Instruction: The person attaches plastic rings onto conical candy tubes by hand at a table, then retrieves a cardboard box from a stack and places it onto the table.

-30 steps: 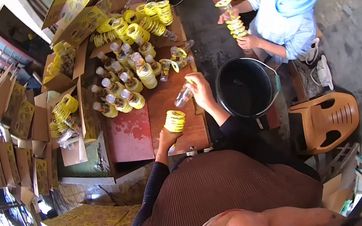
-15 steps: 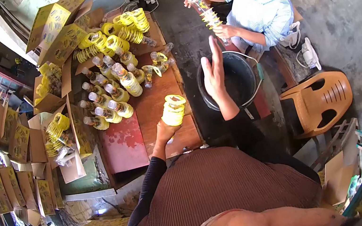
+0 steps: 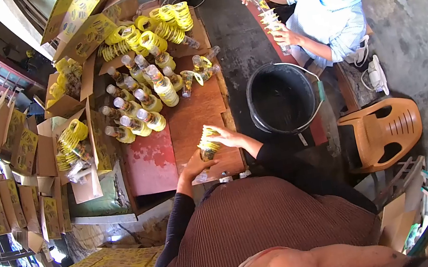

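My left hand [image 3: 193,166] is closed around a clear plastic bottle [image 3: 207,154] near the front edge of the table. A stack of yellow rings [image 3: 207,138] sits around the bottle's upper part. From the other side, my right hand [image 3: 228,137] has its fingers closed on those rings. Beyond my hands, several upright bottles [image 3: 164,92] with yellow lower parts and clear tops stand in a cluster. A few ringed bottles [image 3: 198,74] lie on their sides nearby.
Heaped yellow rings [image 3: 139,39] lie at the back of the table. Open cartons [image 3: 76,137] line its left side. A black bucket [image 3: 258,117] stands to the right, near an orange chair [image 3: 380,131]. Across from me, a person [image 3: 318,14] holds another ringed bottle [image 3: 269,21].
My right hand has come from over the bucket to the rings on the bottle in my left hand. The view has shifted slightly, and the bottle now tilts.
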